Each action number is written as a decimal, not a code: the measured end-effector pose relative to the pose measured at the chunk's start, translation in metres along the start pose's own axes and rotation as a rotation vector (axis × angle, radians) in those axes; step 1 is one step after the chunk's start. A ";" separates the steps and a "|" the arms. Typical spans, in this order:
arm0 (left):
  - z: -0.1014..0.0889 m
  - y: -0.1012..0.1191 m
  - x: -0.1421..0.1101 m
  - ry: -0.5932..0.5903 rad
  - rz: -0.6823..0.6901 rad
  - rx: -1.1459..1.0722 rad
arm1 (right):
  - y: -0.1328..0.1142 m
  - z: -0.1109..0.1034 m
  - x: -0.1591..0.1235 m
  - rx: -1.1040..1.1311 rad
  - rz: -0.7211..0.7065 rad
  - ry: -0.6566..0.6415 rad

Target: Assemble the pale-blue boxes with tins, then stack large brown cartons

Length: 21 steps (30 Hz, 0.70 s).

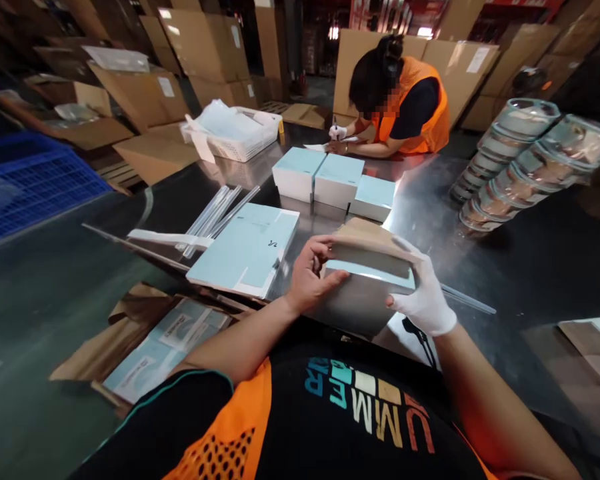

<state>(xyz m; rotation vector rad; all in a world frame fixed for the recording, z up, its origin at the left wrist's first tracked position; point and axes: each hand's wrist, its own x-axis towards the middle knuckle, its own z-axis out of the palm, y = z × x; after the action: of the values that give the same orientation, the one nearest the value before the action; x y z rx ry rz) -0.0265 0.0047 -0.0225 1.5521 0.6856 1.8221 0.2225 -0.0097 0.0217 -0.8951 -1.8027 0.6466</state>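
Note:
My left hand, bare, grips the left end of a light-blue and grey box held just above the metal table. On the box's right end sits my right hand in a white glove, fingers over the top edge. A brown paper flap lies on top of the box. A stack of flat light-blue sheets rests just left of my left hand. Three closed light-blue boxes stand in a row farther back.
A person in an orange vest leans on the table's far side, writing. Stacked tape rolls lie at right, a white basket at back left, a blue crate far left. Clear plastic strips and brown-wrapped packs lie nearby.

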 end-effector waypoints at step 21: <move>-0.039 0.002 0.018 -0.244 0.052 0.223 | 0.036 0.006 -0.043 -0.047 0.240 -0.101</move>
<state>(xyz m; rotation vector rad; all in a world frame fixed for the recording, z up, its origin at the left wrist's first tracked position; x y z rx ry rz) -0.0671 0.0178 -0.0161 1.9163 0.7575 1.5979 0.2378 -0.0234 -0.0304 -1.1398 -1.8209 0.8166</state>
